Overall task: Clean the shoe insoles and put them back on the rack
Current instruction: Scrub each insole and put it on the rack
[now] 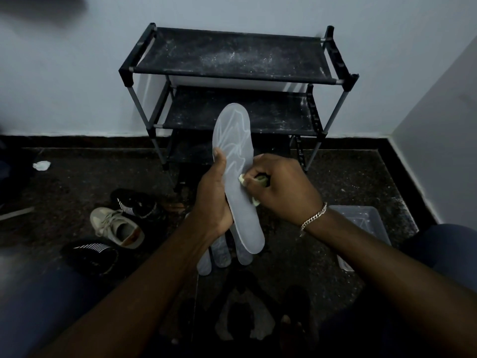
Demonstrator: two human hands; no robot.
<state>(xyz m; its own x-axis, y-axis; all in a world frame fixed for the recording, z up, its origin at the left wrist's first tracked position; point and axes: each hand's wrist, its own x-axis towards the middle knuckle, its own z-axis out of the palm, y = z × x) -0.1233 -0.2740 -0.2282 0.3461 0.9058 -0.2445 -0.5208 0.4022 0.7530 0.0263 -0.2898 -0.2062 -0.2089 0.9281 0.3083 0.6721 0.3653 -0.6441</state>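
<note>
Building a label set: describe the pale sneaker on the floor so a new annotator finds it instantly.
Start at the black shoe rack against the wall, then drop to the dark floor at its lower left. The pale sneaker lies there between one black striped shoe and another; it alone is cream, with laces and an orange patch inside.

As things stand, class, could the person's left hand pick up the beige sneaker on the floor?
Probably not yet: the left hand grips the insole, the right hand holding a cloth against it. The beige sneaker lies uncovered beside that arm, so the path looks free.
</note>
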